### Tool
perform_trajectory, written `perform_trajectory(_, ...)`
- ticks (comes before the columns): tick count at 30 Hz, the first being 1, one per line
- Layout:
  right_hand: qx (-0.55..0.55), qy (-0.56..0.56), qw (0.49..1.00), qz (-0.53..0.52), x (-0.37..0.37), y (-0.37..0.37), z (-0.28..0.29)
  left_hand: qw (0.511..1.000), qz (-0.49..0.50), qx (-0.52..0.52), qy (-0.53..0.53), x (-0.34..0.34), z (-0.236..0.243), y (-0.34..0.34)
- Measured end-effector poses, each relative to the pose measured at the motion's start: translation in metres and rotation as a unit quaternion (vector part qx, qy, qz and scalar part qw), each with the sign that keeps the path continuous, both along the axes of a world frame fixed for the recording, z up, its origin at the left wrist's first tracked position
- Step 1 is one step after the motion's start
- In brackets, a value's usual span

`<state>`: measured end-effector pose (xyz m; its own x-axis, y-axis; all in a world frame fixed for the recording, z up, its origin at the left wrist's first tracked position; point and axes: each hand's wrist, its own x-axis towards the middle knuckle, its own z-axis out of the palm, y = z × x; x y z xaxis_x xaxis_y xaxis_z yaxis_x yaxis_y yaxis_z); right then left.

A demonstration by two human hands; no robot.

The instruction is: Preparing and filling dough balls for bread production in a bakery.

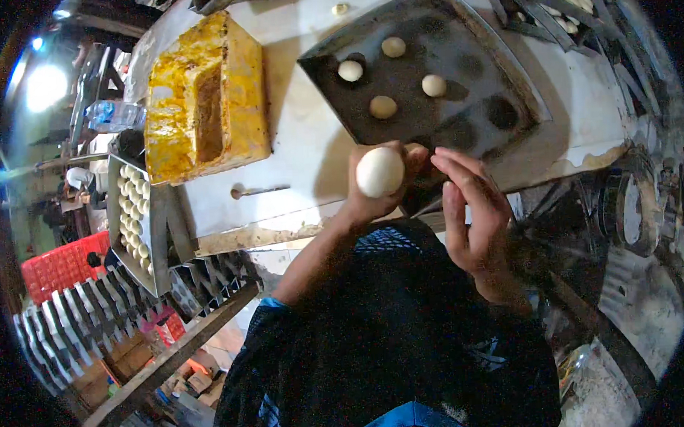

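Note:
In the head view my left hand (368,201) is wrapped round a large pale dough ball (379,172), held up at the near edge of a dark metal tray (460,44). My right hand (474,216) is just to the right of it, fingers stretched out, their tips close to the left hand, nothing visible in them. The tray lies tilted in view on a pale worktable (293,113), with several small dough balls (435,85) spaced out on it.
A yellow, stained container (165,107) and a plastic bottle (116,116) stand at the left, near a tray of dough balls (134,206). A thin utensil (266,190) lies on the table. Stacked trays (75,328) and a red crate (61,261) are lower left; another filled rack is upper right.

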<state>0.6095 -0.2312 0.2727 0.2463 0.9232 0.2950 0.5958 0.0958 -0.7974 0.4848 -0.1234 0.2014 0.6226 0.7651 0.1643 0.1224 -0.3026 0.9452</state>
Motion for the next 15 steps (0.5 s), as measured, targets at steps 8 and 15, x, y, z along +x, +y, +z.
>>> perform_trajectory(8,0.061,-0.096,0.993,0.018,0.0,0.005,-0.057,0.917,-0.065,-0.366,-0.145,0.026,-0.096,-0.027)
perform_trajectory(15,-0.045,0.03,0.998,0.021,0.027,-0.002,-0.088,0.95,-0.183,-0.229,0.105,0.016,-0.066,-0.022)
